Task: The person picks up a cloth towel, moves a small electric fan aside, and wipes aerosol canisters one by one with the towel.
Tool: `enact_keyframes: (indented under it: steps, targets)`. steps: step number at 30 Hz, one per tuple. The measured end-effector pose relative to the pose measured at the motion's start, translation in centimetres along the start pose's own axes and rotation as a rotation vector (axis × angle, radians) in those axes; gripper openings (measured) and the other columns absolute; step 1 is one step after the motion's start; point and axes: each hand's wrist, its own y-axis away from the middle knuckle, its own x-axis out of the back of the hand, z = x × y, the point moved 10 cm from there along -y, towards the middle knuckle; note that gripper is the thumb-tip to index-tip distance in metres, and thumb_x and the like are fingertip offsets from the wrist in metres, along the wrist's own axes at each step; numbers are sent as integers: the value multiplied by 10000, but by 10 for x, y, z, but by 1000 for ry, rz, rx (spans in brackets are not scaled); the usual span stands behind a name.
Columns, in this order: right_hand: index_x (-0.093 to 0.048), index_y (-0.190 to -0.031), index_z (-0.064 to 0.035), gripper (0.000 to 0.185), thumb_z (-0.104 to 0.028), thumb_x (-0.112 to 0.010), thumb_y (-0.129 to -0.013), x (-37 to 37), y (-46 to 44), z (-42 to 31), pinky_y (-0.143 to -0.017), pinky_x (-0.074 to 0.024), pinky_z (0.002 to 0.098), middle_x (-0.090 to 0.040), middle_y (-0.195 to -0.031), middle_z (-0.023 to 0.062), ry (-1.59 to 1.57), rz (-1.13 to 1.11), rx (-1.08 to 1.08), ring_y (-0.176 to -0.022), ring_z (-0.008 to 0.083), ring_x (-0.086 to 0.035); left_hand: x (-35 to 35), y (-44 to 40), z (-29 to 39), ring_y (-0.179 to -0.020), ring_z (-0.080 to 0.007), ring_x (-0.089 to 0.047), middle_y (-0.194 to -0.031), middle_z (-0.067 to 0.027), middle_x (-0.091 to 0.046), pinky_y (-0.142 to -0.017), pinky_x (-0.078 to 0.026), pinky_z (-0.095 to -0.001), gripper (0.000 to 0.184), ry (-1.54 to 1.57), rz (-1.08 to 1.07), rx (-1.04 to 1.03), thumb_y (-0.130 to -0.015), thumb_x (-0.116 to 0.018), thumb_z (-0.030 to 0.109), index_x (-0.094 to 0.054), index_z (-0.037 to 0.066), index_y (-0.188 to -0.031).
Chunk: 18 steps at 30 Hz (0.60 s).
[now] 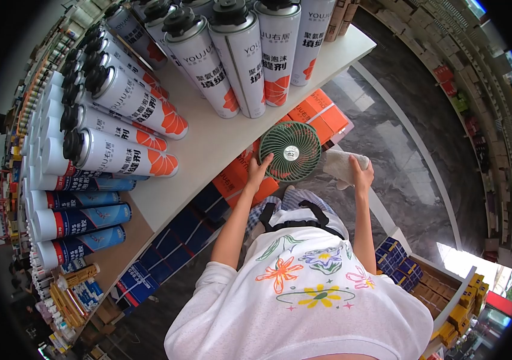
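My left hand (261, 167) grips the lower left rim of a small round fan (302, 139) with a green spiral grille and a pale round badge at its centre. The grille faces up toward me, and the rest of the fan's body is hidden beneath. To the right, my right hand (361, 173) is closed around a folded off-white cloth (337, 166). A narrow gap separates the cloth from the fan. Both hands are in front of my waist, just off the edge of a pale shelf (208, 129).
Several white foam spray cans (241, 69) stand along the shelf, close to its edge. Blue tubes (88, 220) are at the left. Below are orange boxes (238, 180) and dark blue boxes (175, 231). Dark marbled floor (400, 150) extends rightward to stocked shelves (469, 99).
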Motion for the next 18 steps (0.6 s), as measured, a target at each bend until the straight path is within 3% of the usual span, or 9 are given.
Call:
enact_keyframes:
  steps: [5, 18]
  targets:
    - [-669, -999, -11, 546, -499, -776, -776, 0, 2, -7, -780, -522, 372, -713, -912, 141, -13, 3, -5, -844, 250, -680, -1, -3, -5, -1065, -155, -571, -1170, -62, -617, -949, -441, -310, 488, -39, -72, 57, -940, -682, 376, -554, 16, -1243]
    - [-686, -1008, -20, 537, -494, -781, -774, 5, -3, -6, -798, -521, 365, -722, -926, 137, -24, 33, -25, -865, 246, -686, 7, 2, -1, -1180, -185, -544, -1282, -86, -574, -1018, -418, -342, 543, -57, -9, 83, -945, -675, 353, -487, 40, -1347]
